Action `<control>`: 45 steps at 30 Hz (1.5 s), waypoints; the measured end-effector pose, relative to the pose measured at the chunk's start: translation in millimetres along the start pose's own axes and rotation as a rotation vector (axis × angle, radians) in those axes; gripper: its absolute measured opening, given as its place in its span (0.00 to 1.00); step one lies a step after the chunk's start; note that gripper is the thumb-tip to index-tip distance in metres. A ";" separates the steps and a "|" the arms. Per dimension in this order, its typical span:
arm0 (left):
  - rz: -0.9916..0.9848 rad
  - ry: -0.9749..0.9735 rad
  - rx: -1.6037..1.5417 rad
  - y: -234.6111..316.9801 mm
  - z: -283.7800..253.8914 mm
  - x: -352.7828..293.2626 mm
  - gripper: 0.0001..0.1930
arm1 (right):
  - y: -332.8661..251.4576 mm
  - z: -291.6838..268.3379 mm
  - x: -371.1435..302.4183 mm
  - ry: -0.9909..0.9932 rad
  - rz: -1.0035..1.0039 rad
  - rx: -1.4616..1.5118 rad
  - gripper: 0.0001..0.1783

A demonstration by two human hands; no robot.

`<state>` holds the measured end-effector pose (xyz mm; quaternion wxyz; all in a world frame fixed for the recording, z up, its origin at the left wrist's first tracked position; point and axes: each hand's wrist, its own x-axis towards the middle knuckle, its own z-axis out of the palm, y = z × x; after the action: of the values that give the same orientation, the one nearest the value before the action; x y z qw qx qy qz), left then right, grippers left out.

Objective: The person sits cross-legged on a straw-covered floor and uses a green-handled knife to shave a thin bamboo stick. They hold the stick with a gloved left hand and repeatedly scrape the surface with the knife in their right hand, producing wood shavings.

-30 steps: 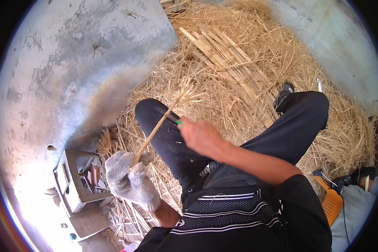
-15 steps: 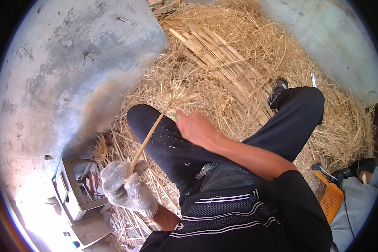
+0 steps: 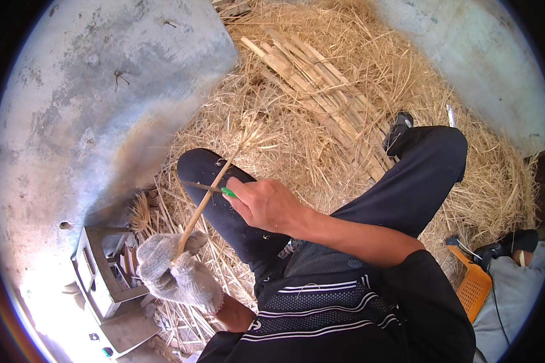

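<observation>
My left hand point(image 3: 178, 272), in a grey-white knit glove, is closed round the lower end of a thin pale strip of wood or bamboo point(image 3: 195, 219). The strip slants up and away over my left thigh, and its far end is frayed into curled shavings point(image 3: 251, 134). My bare right hand point(image 3: 269, 207) grips a knife by its green handle point(image 3: 228, 192). Its thin blade point(image 3: 197, 186) points left and crosses the strip around mid-length. Most of the handle is hidden inside my fingers.
Straw-like shavings point(image 3: 399, 66) cover the floor ahead, with a bundle of flat split strips point(image 3: 321, 91) on them. At left a small wooden frame point(image 3: 100, 290) stands by a grey wall point(image 3: 103, 91). An orange plastic chair or basket point(image 3: 475, 290) and another person's leg point(image 3: 515, 296) are at right.
My right hand and the knife have moved back along the strip toward my body; the blade now shows across it. The left hand keeps its hold, shifted slightly left.
</observation>
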<state>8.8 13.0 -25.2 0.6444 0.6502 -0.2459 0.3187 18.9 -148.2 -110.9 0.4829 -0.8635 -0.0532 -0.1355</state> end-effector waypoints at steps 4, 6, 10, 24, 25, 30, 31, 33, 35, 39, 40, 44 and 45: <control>-0.014 -0.005 -0.044 1.0 5.3 -1.1 0.17 | 67.1 9.8 -5.4 0.021 0.194 -0.147 0.14; -0.035 -0.041 -0.017 1.7 1.8 -1.5 0.19 | 71.6 6.1 0.2 -0.038 0.264 -0.157 0.15; -0.041 0.041 -0.001 -1.2 0.7 -2.4 0.21 | -20.5 -13.7 -11.7 0.002 0.080 0.011 0.14; -0.047 0.090 0.048 -5.6 -10.2 6.8 0.12 | -67.5 -13.5 -18.5 -0.053 -0.058 -0.128 0.11; -0.057 0.091 0.059 -4.9 -14.0 4.9 0.12 | -75.4 -17.7 -21.8 -0.072 -0.072 -0.089 0.11; -0.124 0.104 0.015 2.6 -5.4 -5.5 0.12 | -81.0 -24.9 -35.1 -0.049 -0.042 -0.097 0.11; -0.130 0.096 0.002 3.0 -6.2 -4.8 0.12 | -74.1 -21.6 -32.0 -0.057 0.002 -0.144 0.11; -0.141 0.080 -0.023 2.4 -8.9 -3.8 0.13 | -68.1 -24.3 -29.3 0.021 -0.037 -0.226 0.11; -0.128 0.116 -0.015 2.6 -6.7 -0.4 0.12 | -77.3 -27.0 -28.7 0.015 -0.022 -0.251 0.11; 0.095 -0.049 0.249 -8.4 -24.6 -0.8 0.11 | -99.6 -26.2 -37.9 -0.032 -0.033 -0.152 0.11; -0.024 0.032 0.057 -1.8 -13.1 -5.5 0.10 | -92.5 -18.9 -37.0 -0.024 -0.002 -0.212 0.11; -0.120 0.103 -0.082 1.9 -6.5 -7.9 0.13 | -38.3 -11.7 -25.2 0.028 0.067 -0.305 0.12; -0.105 0.090 -0.067 4.0 -7.6 -9.8 0.13 | -31.9 -9.3 -26.2 0.024 0.111 -0.301 0.12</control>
<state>-1.5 19.5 -29.9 0.6920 0.6253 -0.1927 0.3051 -15.0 -138.2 -87.6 0.3556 -0.9260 0.0212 -0.1253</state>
